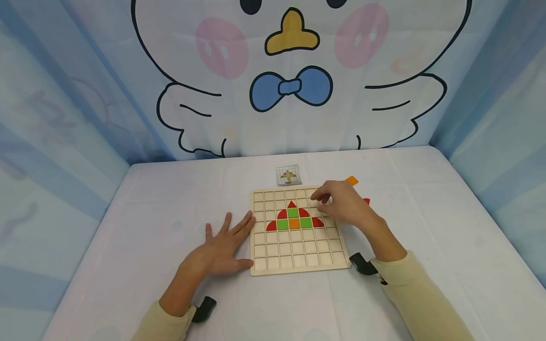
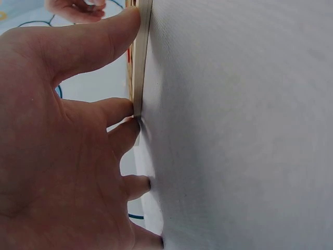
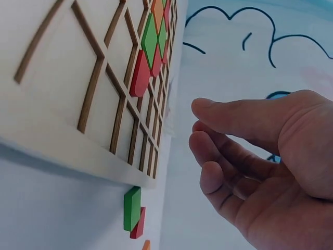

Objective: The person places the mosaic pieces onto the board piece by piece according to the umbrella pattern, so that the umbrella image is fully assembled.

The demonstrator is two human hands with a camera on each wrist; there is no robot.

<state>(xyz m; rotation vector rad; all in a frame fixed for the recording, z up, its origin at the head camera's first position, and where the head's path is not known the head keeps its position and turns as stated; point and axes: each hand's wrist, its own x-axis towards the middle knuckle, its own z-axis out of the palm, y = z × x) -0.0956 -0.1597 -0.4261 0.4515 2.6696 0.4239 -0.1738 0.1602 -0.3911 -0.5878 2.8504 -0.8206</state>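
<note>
A wooden grid board [image 1: 279, 263] lies on the table. Set in its cells are a red triangle [image 1: 292, 205], red quarter-round pieces [image 1: 271, 226], several green squares [image 1: 283, 224] and one orange square [image 1: 294, 223]. My left hand [image 1: 223, 247] is spread flat at the board's left edge, thumb and some fingertips against its side. Over the upper right of the board hovers my right hand [image 1: 343, 201]; its fingers are loosely bent with a gap to the thumb, and nothing shows between them in the right wrist view.
Behind the board lies a small pattern card [image 1: 288, 174] with a similar coloured figure. Loose pieces lie off the board's right side: a green block [image 3: 132, 208], a red one [image 3: 138, 224] and an orange one [image 1: 351, 180]. A printed curtain hangs behind the table.
</note>
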